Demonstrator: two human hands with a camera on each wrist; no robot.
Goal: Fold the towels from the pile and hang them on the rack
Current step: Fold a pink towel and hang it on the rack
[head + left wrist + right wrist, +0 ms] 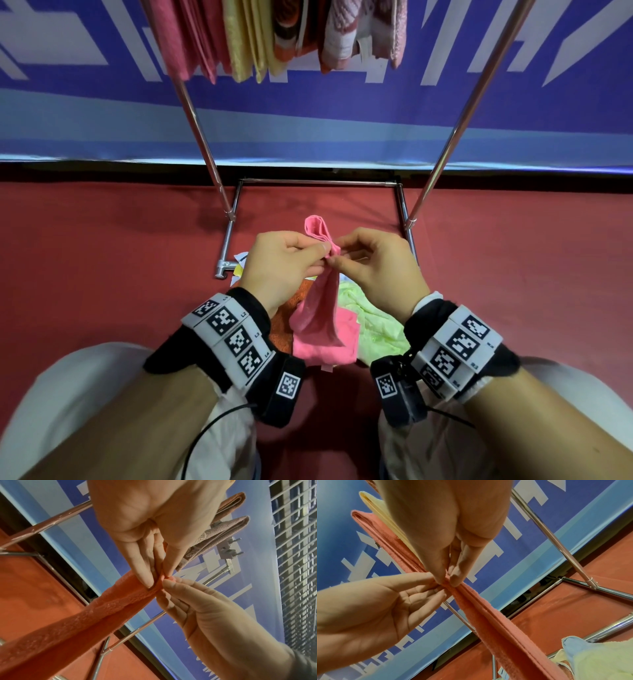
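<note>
now: both hands pinch one pink towel

your left hand (277, 263) and right hand (380, 263) meet fingertip to fingertip in front of you. thumb and fingers of each are closed on the same bunched spot of the pink towel (318, 308). a short folded end sticks up above the pinch. below it the rest hangs as a narrow strip, and its lower end reaches the pile (342, 342). in that pile a light green towel (373, 318) lies on your right and an orange towel (291, 308) on your left, all on the red cloth (102, 257). the metal rack (202, 137) stands just behind the pile, and folded hung towels (274, 34) in pink, yellow and patterns drape from its top.
</note>
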